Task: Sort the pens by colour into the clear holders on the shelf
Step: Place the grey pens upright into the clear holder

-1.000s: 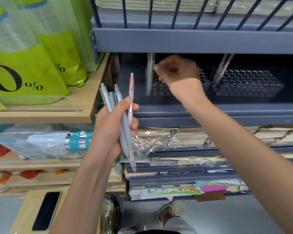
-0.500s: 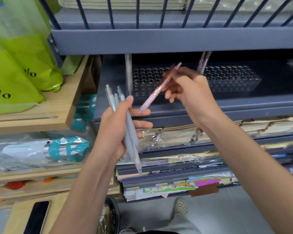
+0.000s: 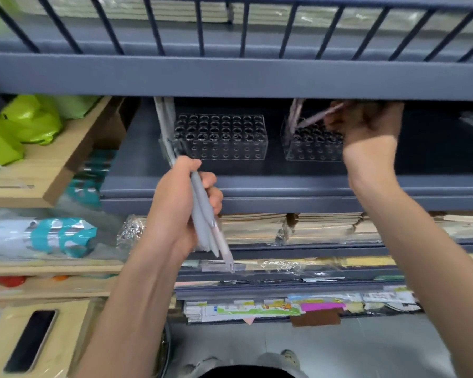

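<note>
While the pink pen (image 3: 321,115) is slanting down toward the right clear holder (image 3: 310,144), its upper end is disappearing into the right hand (image 3: 366,124), which is pinching it; the fingers are sitting in shadow under the upper shelf rail (image 3: 235,76), so the exact grip is hard to make out. The pen's tip is lying just above the holder's top left holes, near a few pinkish pens (image 3: 295,113) standing in that corner; their tops are being cut off by the rail. The left clear holder (image 3: 221,136) is sitting well apart to the left on the same dark shelf (image 3: 284,170), with grey pens (image 3: 163,118) standing at its left end, tops likewise hidden. The left hand (image 3: 180,205) is curling closed around a bundle of grey pens (image 3: 202,211), tips pointing down and right; one paler, pinkish barrel is showing at the bundle's lower end. Motion blur is softening the whole view. Wrapped paper stacks (image 3: 311,227) are lying on the shelves below.
</note>
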The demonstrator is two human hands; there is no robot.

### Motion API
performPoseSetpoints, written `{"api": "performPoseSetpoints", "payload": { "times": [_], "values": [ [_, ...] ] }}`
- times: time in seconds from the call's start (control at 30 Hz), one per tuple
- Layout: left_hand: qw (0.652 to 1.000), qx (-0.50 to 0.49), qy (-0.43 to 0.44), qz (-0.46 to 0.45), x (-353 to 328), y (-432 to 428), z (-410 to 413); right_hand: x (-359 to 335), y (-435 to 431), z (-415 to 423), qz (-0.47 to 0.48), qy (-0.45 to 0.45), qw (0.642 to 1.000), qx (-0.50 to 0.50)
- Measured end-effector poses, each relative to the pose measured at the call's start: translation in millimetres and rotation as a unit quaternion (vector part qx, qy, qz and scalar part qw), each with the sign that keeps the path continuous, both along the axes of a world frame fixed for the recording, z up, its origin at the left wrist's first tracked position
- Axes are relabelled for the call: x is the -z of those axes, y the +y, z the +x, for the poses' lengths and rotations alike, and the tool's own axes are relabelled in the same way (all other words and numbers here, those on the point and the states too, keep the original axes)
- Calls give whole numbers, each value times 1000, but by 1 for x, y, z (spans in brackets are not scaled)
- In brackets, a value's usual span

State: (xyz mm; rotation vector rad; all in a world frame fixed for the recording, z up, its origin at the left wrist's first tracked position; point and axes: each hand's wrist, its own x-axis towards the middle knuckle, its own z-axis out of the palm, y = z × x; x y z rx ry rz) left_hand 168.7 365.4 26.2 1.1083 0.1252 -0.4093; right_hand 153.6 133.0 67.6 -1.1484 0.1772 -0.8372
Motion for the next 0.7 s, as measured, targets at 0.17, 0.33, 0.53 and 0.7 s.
{"api": "performPoseSetpoints", "payload": {
  "times": [0.17,0.33,0.53,0.7],
  "values": [
    [1000,-25,-16,-3,2,-13,-3,5,-14,13,-264,212,937,90],
    [998,-22,-65,7,0,-19,-7,9,-10,25,-460,238,847,122],
    [995,-33,-88,31,2,-19,-11,14,-11,30,-523,239,812,98],
    [992,-11,-118,39,6,-17,-12,17,-14,31,-482,249,837,74]
  ]
}}
